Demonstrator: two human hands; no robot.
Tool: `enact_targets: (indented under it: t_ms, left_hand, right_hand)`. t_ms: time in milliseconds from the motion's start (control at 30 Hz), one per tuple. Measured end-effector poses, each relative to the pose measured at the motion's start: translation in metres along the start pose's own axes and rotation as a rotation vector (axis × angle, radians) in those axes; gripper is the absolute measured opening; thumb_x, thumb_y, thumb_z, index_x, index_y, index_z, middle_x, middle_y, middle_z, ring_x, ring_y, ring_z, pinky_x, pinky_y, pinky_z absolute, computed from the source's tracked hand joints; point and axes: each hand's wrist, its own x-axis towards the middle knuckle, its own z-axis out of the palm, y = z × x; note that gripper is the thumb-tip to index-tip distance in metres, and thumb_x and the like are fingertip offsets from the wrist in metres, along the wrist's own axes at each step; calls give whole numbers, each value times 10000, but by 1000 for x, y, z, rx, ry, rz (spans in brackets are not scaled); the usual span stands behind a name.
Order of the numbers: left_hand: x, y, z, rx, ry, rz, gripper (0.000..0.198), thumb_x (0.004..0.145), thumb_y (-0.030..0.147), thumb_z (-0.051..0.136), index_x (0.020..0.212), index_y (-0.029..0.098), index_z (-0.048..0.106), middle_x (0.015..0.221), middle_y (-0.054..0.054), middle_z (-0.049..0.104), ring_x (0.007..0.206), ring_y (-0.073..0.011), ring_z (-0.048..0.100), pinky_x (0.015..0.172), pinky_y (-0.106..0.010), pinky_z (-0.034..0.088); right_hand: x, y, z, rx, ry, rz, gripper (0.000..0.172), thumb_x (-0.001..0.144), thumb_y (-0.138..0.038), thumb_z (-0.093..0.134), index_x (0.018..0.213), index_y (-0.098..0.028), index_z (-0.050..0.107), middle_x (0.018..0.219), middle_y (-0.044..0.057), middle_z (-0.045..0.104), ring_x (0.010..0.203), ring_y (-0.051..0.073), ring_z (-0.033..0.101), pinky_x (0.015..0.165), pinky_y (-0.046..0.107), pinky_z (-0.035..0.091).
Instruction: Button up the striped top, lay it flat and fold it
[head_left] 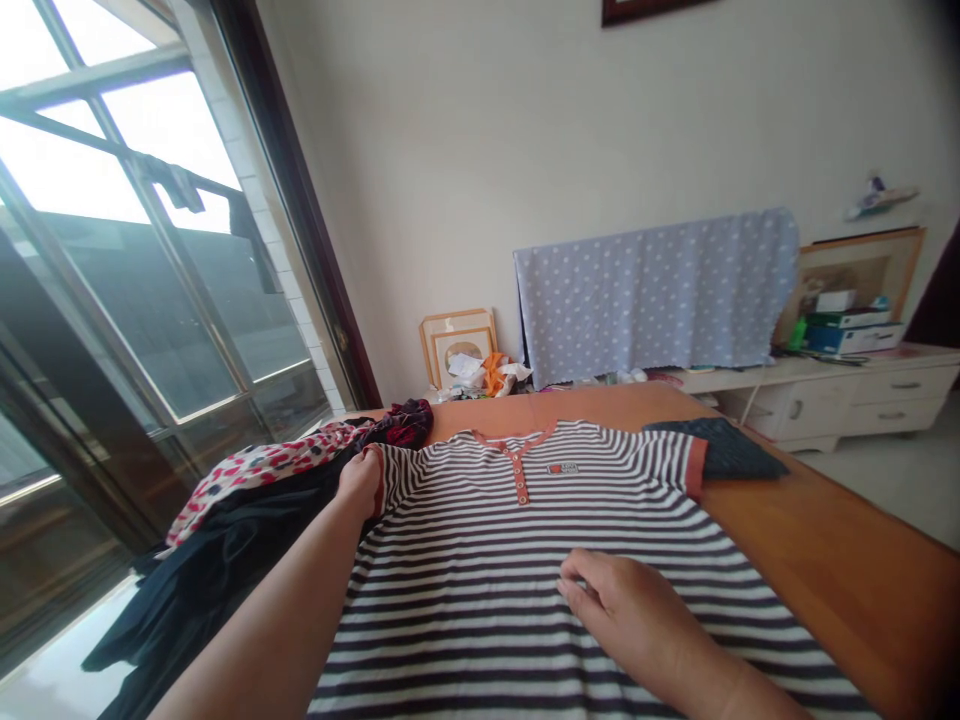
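Observation:
A black-and-white striped T-shirt [480, 570] lies spread front side up, its collar toward the far end. It has rust-coloured trim, a short button placket [520, 480] and a small chest patch [562, 468]. At the far left, my left hand [361, 482] is closed on the cuff of one sleeve. My right hand [622, 595] is over the middle of the shirt front, fingers loosely curled, with a gap between thumb and forefinger. Nothing shows in it. Whether its underside touches the cloth is hidden. The other sleeve [675, 455] lies stretched out to the right.
The shirt lies on a brown wooden table [847, 560]. Dark clothes [217, 570] and a red-spotted white garment [270, 465] are heaped at left. A folded dark garment [731, 450] lies under the right sleeve. Behind stand a cloth-covered object [652, 295] and a white cabinet [892, 395].

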Motion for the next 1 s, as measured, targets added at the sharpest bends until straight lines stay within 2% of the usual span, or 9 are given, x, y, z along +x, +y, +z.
enact_targets:
  t_ms: [100, 200, 433, 600, 733, 867, 1000]
  left_hand:
    - [5, 3, 0, -44, -44, -79, 601, 942, 558, 367, 1295, 121, 581, 862, -124, 739, 700, -235, 706, 584, -314, 545]
    - [6, 6, -1, -57, -99, -134, 709, 920, 652, 342, 1250, 82, 606, 856, -163, 744, 679, -264, 699, 561, -351, 539]
    - [-1, 17, -5, -3, -201, -95, 778, 850, 753, 384, 1137, 79, 649, 850, -173, 737, 716, -280, 708, 568, -341, 533]
    - [-22, 29, 1, 83, -356, 30, 597, 808, 682, 531, 972, 130, 688, 754, -114, 717, 657, -239, 687, 532, -285, 504]
    - [-40, 31, 9, 158, -493, 95, 404, 733, 480, 685, 989, 170, 651, 774, -47, 710, 582, -167, 655, 520, -241, 493]
    - [-38, 28, 8, 284, -444, 159, 227, 778, 335, 579, 935, 173, 605, 711, -9, 656, 541, -114, 586, 481, -194, 430]
    - [-33, 19, 4, 473, -429, 229, 101, 727, 258, 575, 779, 175, 598, 622, -3, 615, 552, -128, 560, 483, -204, 383]
  right_hand:
    - [0, 1, 1, -7, -3, 5, 218, 938, -354, 466, 876, -266, 655, 792, -4, 709, 768, 182, 657, 693, 263, 373]
    - [0, 2, 2, -12, -4, 8, 210, 937, -363, 473, 878, -272, 653, 788, -12, 707, 769, 183, 657, 686, 263, 366]
    - [-1, 1, 0, -4, -8, 7, 237, 947, -369, 464, 886, -263, 667, 787, 1, 703, 772, 182, 653, 693, 264, 365]
    - [-1, -1, 0, -13, -1, 8, 211, 945, -360, 478, 897, -271, 663, 806, -6, 708, 788, 182, 654, 690, 267, 358]
    - [-1, -1, -1, -12, 0, 11, 193, 940, -342, 486, 872, -265, 649, 794, -8, 706, 770, 176, 650, 676, 264, 345]
    - [-1, 1, 0, -15, 4, 6, 186, 940, -348, 486, 867, -267, 638, 786, -11, 701, 766, 177, 646, 667, 261, 337]
    - [-1, 2, 1, -22, 7, 5, 187, 942, -365, 485, 884, -279, 641, 791, -18, 702, 769, 180, 649, 663, 263, 333]
